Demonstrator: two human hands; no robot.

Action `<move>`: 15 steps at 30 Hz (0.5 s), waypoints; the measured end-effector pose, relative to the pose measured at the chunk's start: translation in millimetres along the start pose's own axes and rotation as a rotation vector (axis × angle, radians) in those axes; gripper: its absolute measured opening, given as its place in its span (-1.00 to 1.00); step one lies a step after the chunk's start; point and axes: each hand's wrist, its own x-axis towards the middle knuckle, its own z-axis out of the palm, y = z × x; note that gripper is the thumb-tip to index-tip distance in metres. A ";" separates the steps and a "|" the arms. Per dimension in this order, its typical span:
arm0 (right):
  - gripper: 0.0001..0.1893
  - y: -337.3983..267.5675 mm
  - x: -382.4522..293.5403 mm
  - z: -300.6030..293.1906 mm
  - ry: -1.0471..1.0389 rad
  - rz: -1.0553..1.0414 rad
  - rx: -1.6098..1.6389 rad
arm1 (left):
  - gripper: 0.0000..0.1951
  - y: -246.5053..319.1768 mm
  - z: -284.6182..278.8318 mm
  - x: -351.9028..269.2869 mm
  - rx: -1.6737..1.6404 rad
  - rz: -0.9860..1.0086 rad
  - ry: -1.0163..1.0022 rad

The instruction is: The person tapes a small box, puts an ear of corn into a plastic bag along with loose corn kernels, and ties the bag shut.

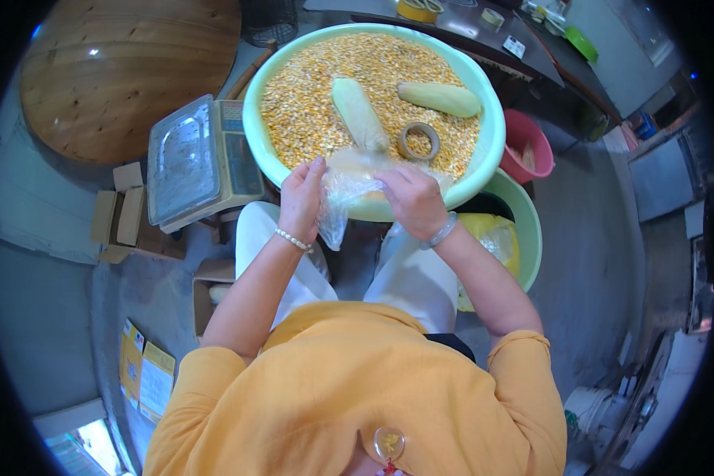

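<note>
A thin clear plastic bag (352, 183) stretches between my two hands over the near rim of a pale green basin (492, 128). My left hand (301, 195) pinches one side of it, and my right hand (412, 196) grips the other. Part of the bag hangs down between my knees. Loose yellow corn kernels (309, 89) fill the basin. On them lie one ear of corn in its husk (357, 113), just beyond the bag, and a second husked-over ear (439, 99) to the right. A roll of tape (419, 141) rests on the kernels near my right hand.
A weighing scale (184, 160) stands left of the basin, with an open cardboard box (132, 223) beside it. To the right are a pink bucket (526, 146) and a green tub (529, 238) holding a yellow bag (491, 241). A dark table (452, 30) stands behind.
</note>
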 end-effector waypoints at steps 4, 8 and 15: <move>-0.90 7.0 16.1 12.4 -0.099 0.008 0.191 | -0.62 11.7 -25.9 3.2 0.362 0.181 0.050; -0.87 14.2 35.5 8.9 -0.285 0.234 0.347 | -0.56 38.2 -60.9 12.5 0.321 0.190 0.172; -0.81 13.4 48.6 21.7 -0.358 0.569 0.448 | -0.43 54.9 -24.4 -40.9 1.216 1.140 0.136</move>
